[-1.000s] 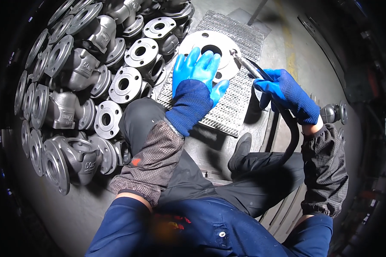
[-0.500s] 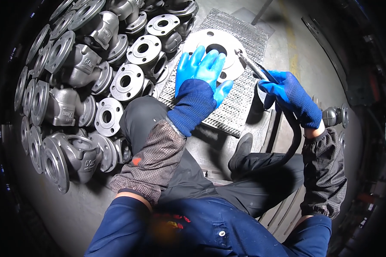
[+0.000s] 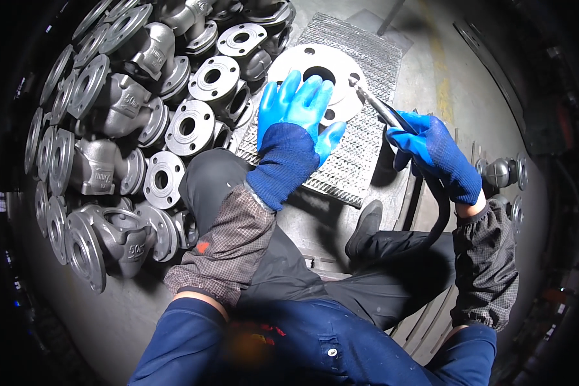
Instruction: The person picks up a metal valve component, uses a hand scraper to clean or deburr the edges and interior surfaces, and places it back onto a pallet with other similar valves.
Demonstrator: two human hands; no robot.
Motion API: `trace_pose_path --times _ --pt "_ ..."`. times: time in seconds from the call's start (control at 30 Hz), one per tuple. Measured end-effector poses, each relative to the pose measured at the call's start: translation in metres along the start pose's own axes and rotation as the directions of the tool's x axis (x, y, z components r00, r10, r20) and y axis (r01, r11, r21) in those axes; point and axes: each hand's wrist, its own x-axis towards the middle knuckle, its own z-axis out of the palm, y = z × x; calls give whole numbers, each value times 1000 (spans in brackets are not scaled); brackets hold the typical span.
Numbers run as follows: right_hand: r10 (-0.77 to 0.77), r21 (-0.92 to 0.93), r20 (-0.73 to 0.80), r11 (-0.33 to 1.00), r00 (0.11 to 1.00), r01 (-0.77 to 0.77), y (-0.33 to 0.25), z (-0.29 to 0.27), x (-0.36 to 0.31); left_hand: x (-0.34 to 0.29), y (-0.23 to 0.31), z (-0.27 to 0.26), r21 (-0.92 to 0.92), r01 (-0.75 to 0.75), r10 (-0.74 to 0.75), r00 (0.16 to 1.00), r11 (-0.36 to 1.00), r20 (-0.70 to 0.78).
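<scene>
A round, pale metal flange (image 3: 346,63) with a large centre bore and several bolt holes lies on a ridged metal block (image 3: 341,168). My left hand (image 3: 297,110), in a blue coated glove, rests flat on its near left part, fingers spread and partly over the bore's edge. A slim die grinder (image 3: 381,108) with a black hose is gripped in my gloved right hand (image 3: 431,151). Its tip is at the bolt hole on the flange's right side; whether it reaches inside is too small to tell. Whatever lies under the flange is hidden.
Grey cast valve bodies (image 3: 125,106) with flanged ends are piled high at my left. A few more castings (image 3: 500,174) stand at the right. My shoe (image 3: 365,225) is just below the block, and the black hose (image 3: 442,215) loops down by my right forearm.
The flange and my left hand on it have shifted slightly left. My right hand has dropped a little with the die grinder, whose tip stays by the right bolt hole.
</scene>
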Motion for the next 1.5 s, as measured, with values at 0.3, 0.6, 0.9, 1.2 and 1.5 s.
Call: trace_pose_path --times 0.3,0.6,0.9,1.2,1.5 --pt "55 -26 51 998 997 -54 -8 -5 2 -1 -5 1 2 19 -19 999 1000 36" --pt "47 -9 71 999 996 -47 -16 -9 11 0 -1 3 -13 -8 8 1000 1000 -8" --pt "-56 614 203 785 978 -82 34 28 -58 -42 40 -20 -902 288 62 944 323 324" --pt "-111 822 231 554 967 -133 61 105 -65 -61 43 15 -768 627 185 777 -131 602" --pt "334 787 -355 611 873 86 127 147 -57 -73 59 61 -621 776 -101 631 113 769"
